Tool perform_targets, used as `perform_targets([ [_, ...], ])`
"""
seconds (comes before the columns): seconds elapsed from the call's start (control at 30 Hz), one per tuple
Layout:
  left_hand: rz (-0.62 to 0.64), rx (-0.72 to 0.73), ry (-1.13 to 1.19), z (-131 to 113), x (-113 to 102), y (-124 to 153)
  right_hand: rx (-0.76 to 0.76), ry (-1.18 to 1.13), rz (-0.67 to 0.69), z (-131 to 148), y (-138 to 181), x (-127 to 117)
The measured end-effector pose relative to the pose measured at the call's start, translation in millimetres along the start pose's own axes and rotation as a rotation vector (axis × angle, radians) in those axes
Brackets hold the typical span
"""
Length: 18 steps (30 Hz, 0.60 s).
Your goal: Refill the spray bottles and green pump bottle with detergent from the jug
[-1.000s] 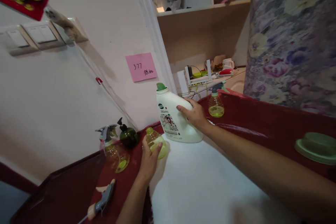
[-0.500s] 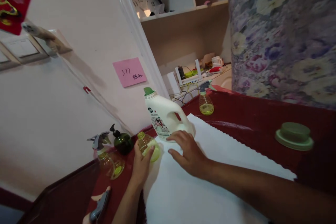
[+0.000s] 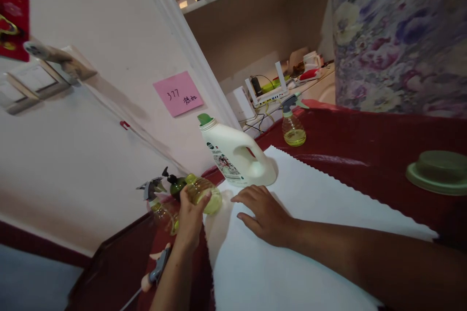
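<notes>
My left hand (image 3: 192,214) is wrapped round a clear yellow-green spray bottle body (image 3: 207,195) with pale liquid in it; its neck is bare and leans to the left. Palm down over the white sheet (image 3: 292,267), my right hand (image 3: 263,216) is open and holds nothing. Just beyond it stands a white detergent jug (image 3: 239,150) with a green spout. On the red tabletop beside my left forearm lies a loose grey spray trigger (image 3: 157,268) with a tube.
Behind my left hand are a dark green pump bottle (image 3: 176,185) and another clear spray bottle (image 3: 162,211). A spray bottle with yellow liquid (image 3: 294,130) stands at the back. To the right sits a green lidded container (image 3: 438,171). A wall rises on the left.
The view has shifted. My left hand has tipped the spray bottle body further to the left. My right hand stays open near the jug, its fingers a little flatter.
</notes>
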<state>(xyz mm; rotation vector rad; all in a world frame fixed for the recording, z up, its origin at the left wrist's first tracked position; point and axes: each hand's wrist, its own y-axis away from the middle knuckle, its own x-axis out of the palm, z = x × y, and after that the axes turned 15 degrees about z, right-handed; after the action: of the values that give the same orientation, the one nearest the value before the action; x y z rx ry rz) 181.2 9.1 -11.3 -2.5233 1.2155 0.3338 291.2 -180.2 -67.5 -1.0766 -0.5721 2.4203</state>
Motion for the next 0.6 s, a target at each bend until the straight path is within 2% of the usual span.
perform_targets([
  [0.13,0.344,-0.016,0.105,-19,9,13,0.079,-0.141,-0.056,-6,-2,-1],
  [0.23,0.497,-0.020,0.168,-28,15,21,0.098,-0.254,-0.034,-9,-2,-2],
  [0.47,0.703,-0.054,0.200,-35,26,28,0.097,-0.400,0.086,-12,-3,0],
  [0.6,0.733,-0.088,0.113,-38,26,28,0.103,-0.393,0.099,-8,-3,1],
])
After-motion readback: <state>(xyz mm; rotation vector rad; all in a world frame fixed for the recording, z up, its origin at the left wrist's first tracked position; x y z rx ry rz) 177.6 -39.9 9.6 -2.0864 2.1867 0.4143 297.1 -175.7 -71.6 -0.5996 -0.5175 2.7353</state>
